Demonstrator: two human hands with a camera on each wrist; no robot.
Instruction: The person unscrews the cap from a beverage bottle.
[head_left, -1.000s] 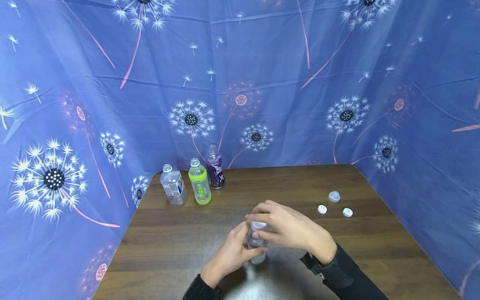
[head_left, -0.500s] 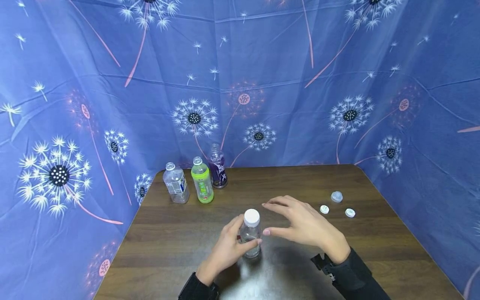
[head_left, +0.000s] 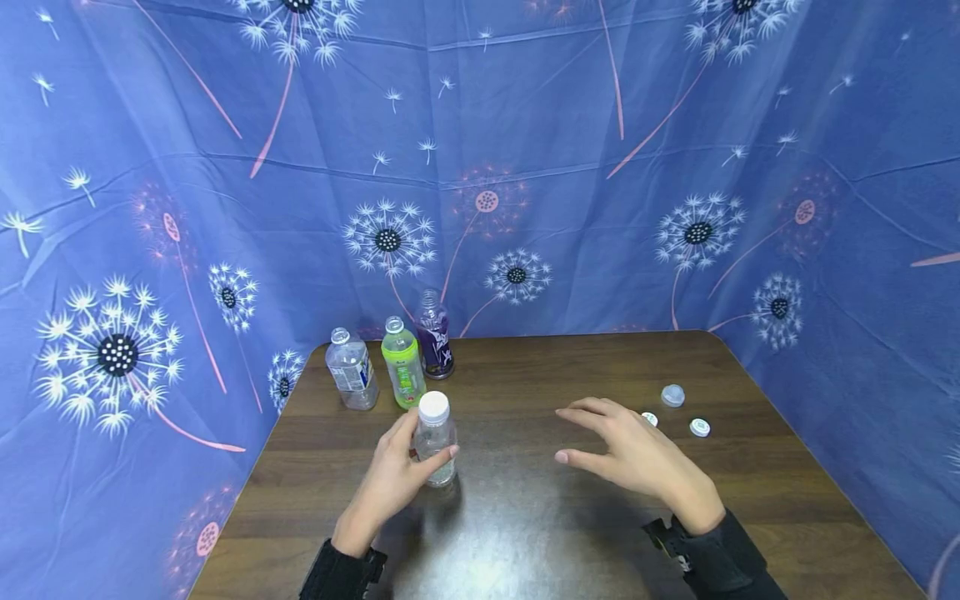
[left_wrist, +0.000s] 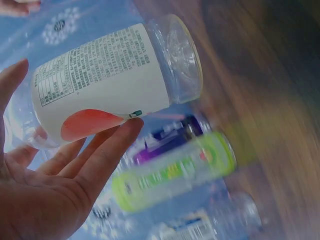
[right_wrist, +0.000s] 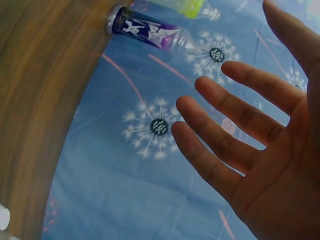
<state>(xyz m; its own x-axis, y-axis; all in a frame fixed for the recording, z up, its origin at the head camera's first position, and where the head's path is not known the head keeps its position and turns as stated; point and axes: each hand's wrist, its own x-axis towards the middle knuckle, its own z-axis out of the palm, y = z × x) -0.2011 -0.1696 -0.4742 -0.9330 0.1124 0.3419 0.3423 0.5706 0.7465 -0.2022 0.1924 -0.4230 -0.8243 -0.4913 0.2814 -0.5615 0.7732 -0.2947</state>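
Observation:
A clear plastic bottle (head_left: 435, 437) with a white cap stands upright in the grip of my left hand (head_left: 386, 479), thumb on one side and fingers on the other. The left wrist view shows its white label (left_wrist: 100, 75) with small print and a red fruit picture. My right hand (head_left: 633, 454) hovers over the table to the right, holding nothing, its fingers spread and gently bent. It partly covers one of the white caps (head_left: 649, 418) in the head view.
Three uncapped bottles stand at the back left: a clear one (head_left: 352, 371), a green-labelled one (head_left: 403, 365) and a purple one (head_left: 435, 337). At the right lie another white cap (head_left: 700, 427) and a translucent cap (head_left: 672, 395). A blue patterned cloth (head_left: 570, 167) hangs behind the table (head_left: 525, 533).
My right hand has let go of the bottle's cap and drawn away to the right. My left hand has carried the capped bottle left, toward the three other bottles.

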